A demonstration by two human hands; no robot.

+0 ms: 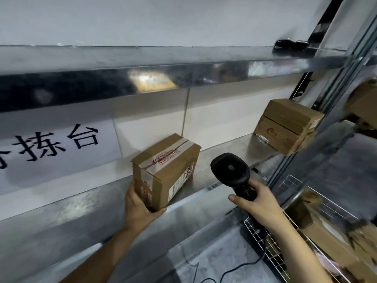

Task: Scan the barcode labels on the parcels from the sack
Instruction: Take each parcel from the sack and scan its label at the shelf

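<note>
While the left hand [140,207] grips the near lower corner of a taped box [166,170], thumb up the end face and fingers under the bottom edge, the box sits on the steel shelf [214,158], angled away to the right; a white label shows on its right side face, print too blurred to read; left forearm reaches up from the lower left. Right hand [259,203] is clenched around the handle of a black scanner [230,170], thumb extended left, scanner head raised just right of the box, not touching it; right forearm enters from the lower right. A second box [285,127] stands farther right on the same shelf, well apart; a wire basket [271,248] at lower right holds more parcels [326,240]; a printed sign [55,148] hangs on the wall at left.
</note>
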